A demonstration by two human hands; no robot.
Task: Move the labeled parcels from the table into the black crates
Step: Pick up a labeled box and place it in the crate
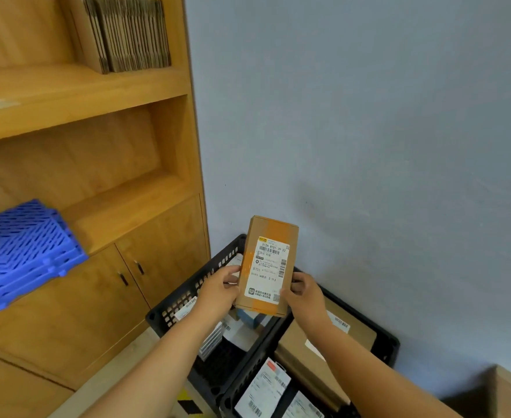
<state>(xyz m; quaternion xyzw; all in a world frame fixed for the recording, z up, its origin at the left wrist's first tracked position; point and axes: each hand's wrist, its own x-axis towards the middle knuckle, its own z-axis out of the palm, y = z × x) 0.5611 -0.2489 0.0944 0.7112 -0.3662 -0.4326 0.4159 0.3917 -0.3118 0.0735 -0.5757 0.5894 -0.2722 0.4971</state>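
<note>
A brown cardboard parcel (268,263) with a white shipping label faces me, held upright above the crates. My left hand (218,289) grips its left edge and my right hand (304,292) grips its right edge. Below stand two black crates on the floor: the left crate (188,285) holds several labeled parcels, partly hidden by my left arm. The right crate (384,339) holds a large brown box and white labeled packets.
A wooden shelf unit (103,206) with cupboard doors stands on the left. A blue plastic crate (22,251) sits on it, and flat cardboard (127,34) is stacked on the top shelf. A grey wall rises behind the crates. A cardboard box corner (507,393) shows at bottom right.
</note>
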